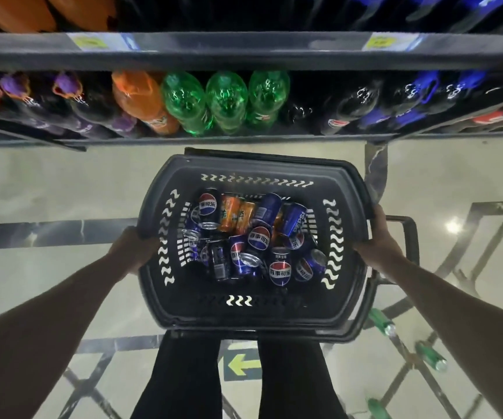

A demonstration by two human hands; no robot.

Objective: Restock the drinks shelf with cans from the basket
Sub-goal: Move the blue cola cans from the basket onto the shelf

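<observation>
A black plastic basket (253, 316) hangs in front of me above the floor, and both my hands carry it. My left hand (131, 252) grips its left rim and my right hand (378, 240) grips its right rim. Inside lie several blue Pepsi cans (280, 269) and two orange cans (234, 212), jumbled on their sides. The drinks shelf (244, 49) stands straight ahead, its lower level packed with green bottles (226, 101), an orange bottle (141, 101) and dark cola bottles (350, 113).
My legs in dark trousers (238, 382) stand below the basket on a pale tiled floor with a yellow arrow marker (242, 365). Several green bottles (381, 322) lie on the floor at the right. A black handle (410, 237) juts out behind my right hand.
</observation>
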